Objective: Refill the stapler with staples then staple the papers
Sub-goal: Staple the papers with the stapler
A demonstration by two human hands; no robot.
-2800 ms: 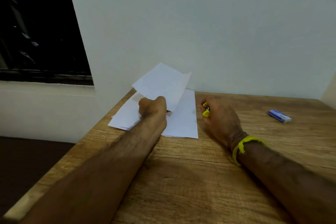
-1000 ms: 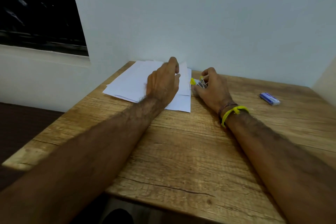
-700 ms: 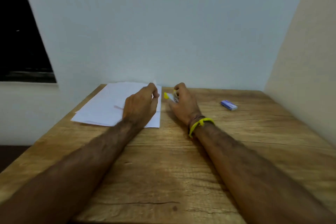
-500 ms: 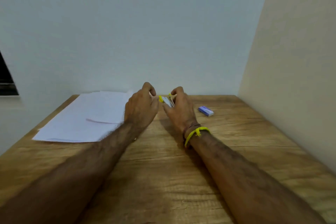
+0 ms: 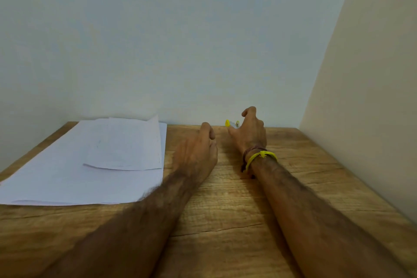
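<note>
Stapler [image 5: 232, 124] in right hand [image 5: 249, 131], papers [image 5: 85, 162] beside

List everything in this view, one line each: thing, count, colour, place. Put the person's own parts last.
papers: a loose stack, exact count unclear, white, on the left part of the table; the top sheet lies smaller or folded, with a corner lifted by the wall
stapler: one, yellow, mostly hidden, at the right hand near the back wall
table: one, brown wood grain, set into the corner of the walls
walls: two, pale, behind and to the right
wristbands: one yellow, one darker, on the right wrist
left hand: one, just right of the papers, holding nothing
right hand: one, fingers curled at the stapler
</note>
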